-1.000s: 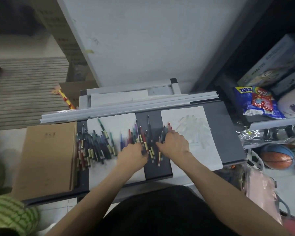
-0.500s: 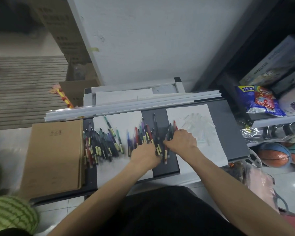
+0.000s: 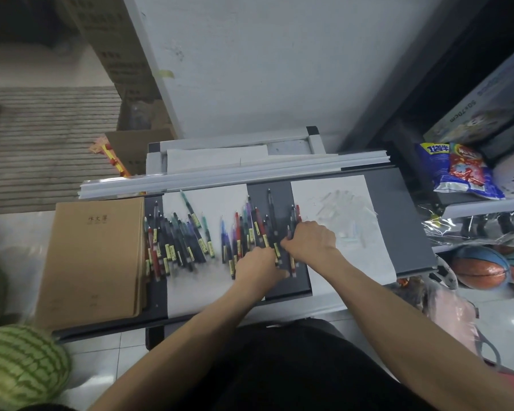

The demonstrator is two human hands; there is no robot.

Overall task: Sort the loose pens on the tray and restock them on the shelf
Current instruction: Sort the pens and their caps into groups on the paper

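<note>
Head view, the only one. Barely any change over the last second: same patch of the dark tray [image 3: 410,221], same two hands working the pens [image 3: 251,232]; only a small shift of the camera.

Right hand [image 3: 310,241] curled at the right edge of the right cluster [image 3: 267,229], pinching what looks like one or two dark pens between thumb and fingertips. Left hand [image 3: 257,269] just beside it, knuckles up, laid over the lower ends of the same cluster; cannot tell whether gripping or merely pressing, with the fingers hidden beneath.

Left cluster [image 3: 175,241] untouched on the white sheet [image 3: 211,200], touching the edge of the brown notebook [image 3: 97,256], fanned as before. No pen lifted clear of the tray; none carried toward the shelf [image 3: 487,204] at the right.

Judged from that: still sorting, probably squaring up the right cluster or picking colours out of it; restocking not begun.

Worth minding next: round barrels packed side by side, likely to roll and drag neighbours if pulled singly; probably easier taken as a small bunch.

Further right, on a second white sheet [image 3: 377,262], a scatter of pale clear bits, too blurred to name.
</note>
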